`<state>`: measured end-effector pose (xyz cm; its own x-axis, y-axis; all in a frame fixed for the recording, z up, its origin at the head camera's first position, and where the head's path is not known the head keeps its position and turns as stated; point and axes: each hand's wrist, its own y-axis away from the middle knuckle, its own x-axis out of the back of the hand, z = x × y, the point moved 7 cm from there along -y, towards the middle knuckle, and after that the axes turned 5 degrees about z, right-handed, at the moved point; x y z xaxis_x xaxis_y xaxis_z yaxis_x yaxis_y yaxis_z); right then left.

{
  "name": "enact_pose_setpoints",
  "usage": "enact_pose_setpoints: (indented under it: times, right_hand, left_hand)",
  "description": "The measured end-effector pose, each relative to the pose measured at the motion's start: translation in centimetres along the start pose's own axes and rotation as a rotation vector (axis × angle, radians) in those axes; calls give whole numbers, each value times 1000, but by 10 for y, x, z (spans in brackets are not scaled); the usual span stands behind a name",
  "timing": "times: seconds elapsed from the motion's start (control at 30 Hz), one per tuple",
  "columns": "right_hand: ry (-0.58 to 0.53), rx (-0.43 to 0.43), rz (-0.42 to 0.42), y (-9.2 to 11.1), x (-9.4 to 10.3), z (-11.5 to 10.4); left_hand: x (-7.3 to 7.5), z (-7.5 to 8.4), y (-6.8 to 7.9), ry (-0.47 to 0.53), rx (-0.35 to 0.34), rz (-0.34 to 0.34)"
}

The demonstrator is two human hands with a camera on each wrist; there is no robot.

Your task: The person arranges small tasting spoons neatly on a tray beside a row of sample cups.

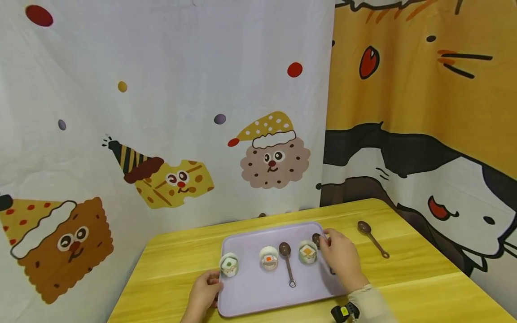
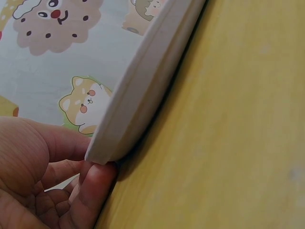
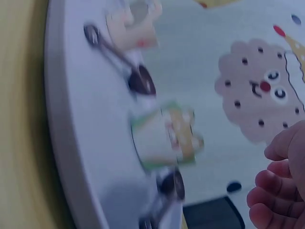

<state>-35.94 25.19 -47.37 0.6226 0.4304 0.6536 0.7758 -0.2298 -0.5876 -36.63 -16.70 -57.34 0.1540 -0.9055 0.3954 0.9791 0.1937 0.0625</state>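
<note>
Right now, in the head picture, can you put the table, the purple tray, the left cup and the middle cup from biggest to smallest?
1. Table
2. Purple tray
3. Left cup and middle cup: they look about alike, so I can't rank them.

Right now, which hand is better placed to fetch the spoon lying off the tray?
Probably the right hand: it is nearer that spoon and seems to hold nothing, while the left hand grips the tray at its opposite end.
</note>
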Motion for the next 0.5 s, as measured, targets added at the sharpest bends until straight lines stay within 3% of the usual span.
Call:
enact_pose_setpoints:
  times: [0.2,0.5]
  right_hand:
    - [21,-70,-24,-8,17,35]
    - [30,-100,67,-14,40,84]
  left_hand:
    - [1,-1,0,4,6,-7]
    - [0,0,2,22,16,-12]
